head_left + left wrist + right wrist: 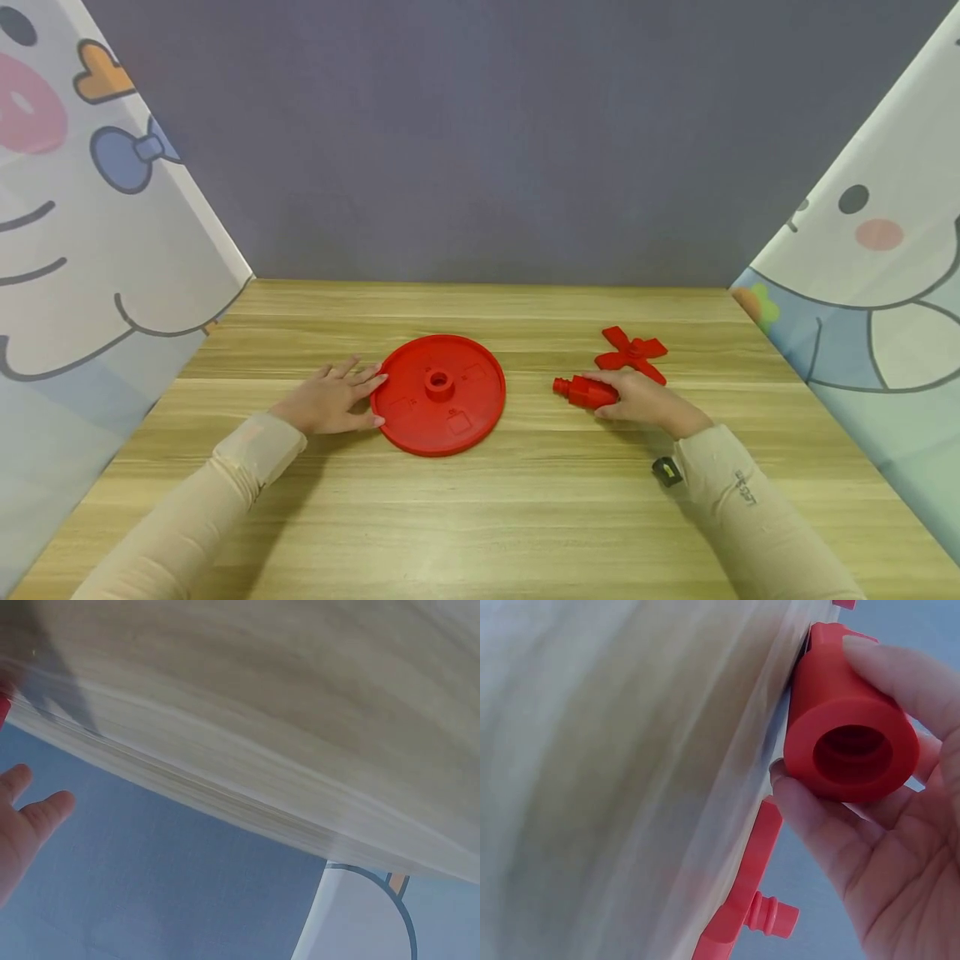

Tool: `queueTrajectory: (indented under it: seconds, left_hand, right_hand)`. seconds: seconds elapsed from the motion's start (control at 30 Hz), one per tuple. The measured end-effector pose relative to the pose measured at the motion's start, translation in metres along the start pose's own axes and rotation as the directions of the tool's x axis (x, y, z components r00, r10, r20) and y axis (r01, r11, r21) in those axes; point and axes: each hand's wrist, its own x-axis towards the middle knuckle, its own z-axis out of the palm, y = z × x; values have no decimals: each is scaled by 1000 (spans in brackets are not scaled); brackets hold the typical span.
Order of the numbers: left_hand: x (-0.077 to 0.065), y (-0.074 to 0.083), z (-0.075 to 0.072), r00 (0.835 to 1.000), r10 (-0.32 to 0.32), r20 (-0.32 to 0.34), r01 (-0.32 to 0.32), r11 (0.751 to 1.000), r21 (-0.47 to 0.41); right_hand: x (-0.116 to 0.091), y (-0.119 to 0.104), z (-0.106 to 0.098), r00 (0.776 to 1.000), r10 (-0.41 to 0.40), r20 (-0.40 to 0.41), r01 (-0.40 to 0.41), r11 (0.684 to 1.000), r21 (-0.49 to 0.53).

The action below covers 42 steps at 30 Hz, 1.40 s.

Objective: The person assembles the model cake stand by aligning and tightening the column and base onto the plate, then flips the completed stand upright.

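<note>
A flat red disc [408, 367] with a raised hollow hub lies on the wooden table. At its left rim my left hand [330, 400] rests with fingers spread, fingertips right at the edge; in the left wrist view only some fingertips [52, 810] show. My right hand [637, 404] grips a red plastic post [588, 392] lying on its side, its ridged narrow end pointing left. The right wrist view looks into the open round end of the post [802, 750], with thumb and fingers around it. Just beyond this hand lies a red four-bladed piece [636, 350] with a ridged peg.
A wooden table [465, 533] spans the work area, backed by a grey-blue panel [480, 150]. Cartoon-printed panels stand at left [150, 250] and right [862, 333]. A small black device [667, 472] sits beside my right cuff.
</note>
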Motion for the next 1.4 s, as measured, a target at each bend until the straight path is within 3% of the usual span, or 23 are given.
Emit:
queueTrajectory:
  seconds: [0.2,0.6,0.83,1.07,1.4]
  left_hand:
    - [-1,2,0,1000,-2,-24,2,1000,11]
    - [-3,4,-2,999,2,-46,-1,1000,9]
    - [-4,3,-4,1000,-4,-30,5,1000,29]
    - [-4,5,-5,1000,-7,-16,7,1000,22]
    - [0,5,-1,1000,-16,3,16,1000,24]
  right_hand:
    - [0,2,1,1000,8,-1,-8,1000,18]
    - [5,5,5,995,-73,-62,75,997,27]
    - [11,-2,4,992,-85,-95,88,996,33]
    - [20,-11,0,995,-71,-65,75,995,62]
    - [34,-23,2,992,-120,-42,122,991,49]
